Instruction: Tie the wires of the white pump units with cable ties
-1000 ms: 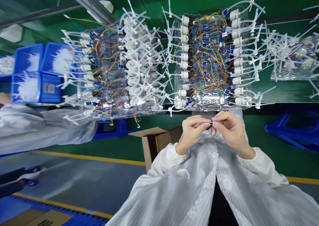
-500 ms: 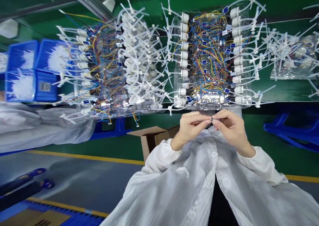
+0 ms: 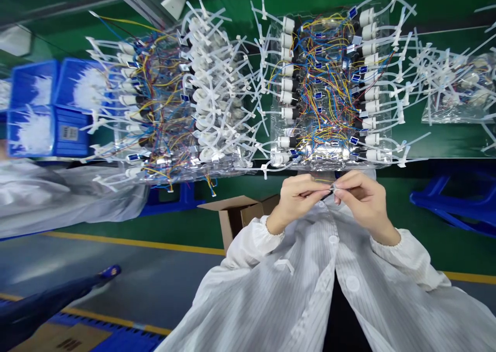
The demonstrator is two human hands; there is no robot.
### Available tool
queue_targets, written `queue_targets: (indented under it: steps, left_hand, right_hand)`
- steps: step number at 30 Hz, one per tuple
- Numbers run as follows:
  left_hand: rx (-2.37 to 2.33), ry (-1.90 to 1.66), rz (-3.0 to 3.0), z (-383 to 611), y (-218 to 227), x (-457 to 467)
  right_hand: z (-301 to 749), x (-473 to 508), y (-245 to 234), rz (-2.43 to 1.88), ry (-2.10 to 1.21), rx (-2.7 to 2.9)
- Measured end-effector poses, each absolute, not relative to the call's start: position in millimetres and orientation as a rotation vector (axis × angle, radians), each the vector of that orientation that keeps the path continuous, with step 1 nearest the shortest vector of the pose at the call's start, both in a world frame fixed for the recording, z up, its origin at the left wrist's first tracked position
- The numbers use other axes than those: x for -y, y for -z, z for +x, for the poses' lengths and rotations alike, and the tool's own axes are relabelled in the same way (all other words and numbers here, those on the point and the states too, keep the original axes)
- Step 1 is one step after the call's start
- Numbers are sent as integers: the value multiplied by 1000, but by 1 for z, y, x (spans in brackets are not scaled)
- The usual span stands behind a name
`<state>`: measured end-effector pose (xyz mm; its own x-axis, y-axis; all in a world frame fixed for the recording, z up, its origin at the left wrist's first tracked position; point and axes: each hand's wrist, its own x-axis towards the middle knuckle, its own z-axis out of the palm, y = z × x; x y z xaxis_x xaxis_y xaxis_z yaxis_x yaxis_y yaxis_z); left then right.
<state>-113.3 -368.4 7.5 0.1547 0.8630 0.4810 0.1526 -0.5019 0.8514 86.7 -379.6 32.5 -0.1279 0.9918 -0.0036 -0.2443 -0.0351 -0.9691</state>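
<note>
My left hand (image 3: 298,196) and my right hand (image 3: 363,198) meet fingertip to fingertip in front of my chest, just off the table's near edge. Each is closed in a pinch. Between the fingertips sits a small pale and dark piece (image 3: 332,188), too small and covered to name. Thin yellowish strands show just behind the left fingers. Directly beyond my hands lies a clear plastic tray (image 3: 329,165) of small motor-like units with white caps, each trailing white tubing and coloured wires (image 3: 320,98).
A second wired batch (image 3: 163,109) lies to the left, with a bagged heap (image 3: 457,91) at the right. Blue bins (image 3: 72,140) hold white pieces beside a co-worker's sleeve (image 3: 70,192). An open carton (image 3: 227,223) and a blue stool (image 3: 457,199) stand below the table.
My right hand has shifted slightly right, and more of the small piece shows between the fingertips. On the floor at left, a passing person's legs and shoes have changed position.
</note>
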Motion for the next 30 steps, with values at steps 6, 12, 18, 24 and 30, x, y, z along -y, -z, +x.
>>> queue_targets:
  steps: [6,12,18,24,30]
  left_hand:
    - [-1022,-1400,1827,-110,-10,373]
    - [-1022,-1468,1767,-106,-13,375]
    - [-1045,-1318,1807,-114,-19,368]
    - [-966,-1269,1771,-120,-29,370]
    - [-892,-1376,1731,-132,-65,378]
  right_hand:
    - [81,382,-30,-942,-1431,1070]
    - [76,378,-33,-878,-1451,991]
    - [87,371,-34,-892,-1514,1023]
    - [82,379,-37,-881,-1535,1010]
    - [76,360,-67,-654,-1589,1265]
